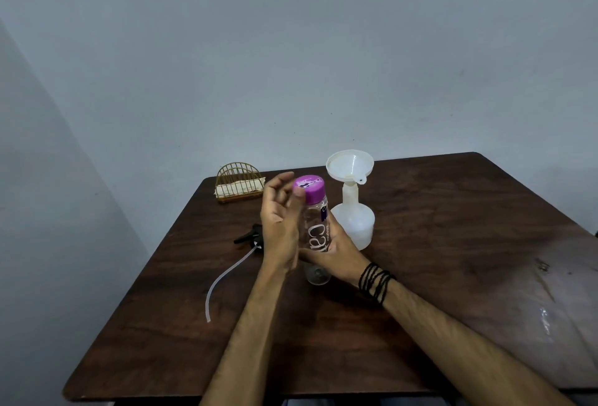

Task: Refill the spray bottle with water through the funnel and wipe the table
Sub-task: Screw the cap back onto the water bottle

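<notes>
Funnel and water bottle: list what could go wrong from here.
1. The funnel sits tilted in the narrow neck of the spray bottle; a fast pour could tip it and spill.
2. The water bottle is still capped; twisting it open so close could knock the light spray bottle.
3. The table already looks wet at its right edge, so more spill could run off.
</notes>
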A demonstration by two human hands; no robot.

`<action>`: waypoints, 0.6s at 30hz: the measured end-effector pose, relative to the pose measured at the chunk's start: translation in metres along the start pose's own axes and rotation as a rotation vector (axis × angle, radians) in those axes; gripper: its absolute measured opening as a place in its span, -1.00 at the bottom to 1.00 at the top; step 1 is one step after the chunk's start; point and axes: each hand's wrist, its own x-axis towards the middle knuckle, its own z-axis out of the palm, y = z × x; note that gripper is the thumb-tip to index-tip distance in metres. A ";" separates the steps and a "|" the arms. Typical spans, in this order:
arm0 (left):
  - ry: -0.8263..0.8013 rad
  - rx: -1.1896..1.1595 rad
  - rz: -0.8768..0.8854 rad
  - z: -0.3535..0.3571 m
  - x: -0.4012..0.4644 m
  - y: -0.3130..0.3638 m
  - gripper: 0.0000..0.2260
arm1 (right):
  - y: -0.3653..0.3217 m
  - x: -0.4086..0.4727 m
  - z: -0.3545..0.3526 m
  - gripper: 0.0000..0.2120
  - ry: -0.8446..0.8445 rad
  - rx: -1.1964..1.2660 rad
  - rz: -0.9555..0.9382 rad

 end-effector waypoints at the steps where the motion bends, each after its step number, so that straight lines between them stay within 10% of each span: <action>1: -0.003 0.040 0.007 0.002 -0.001 0.000 -0.36 | -0.001 0.000 0.000 -0.19 0.002 0.006 0.002; 18: -0.255 0.238 0.007 0.055 -0.040 -0.041 -0.43 | 0.000 -0.051 -0.081 -0.33 0.242 -0.021 -0.032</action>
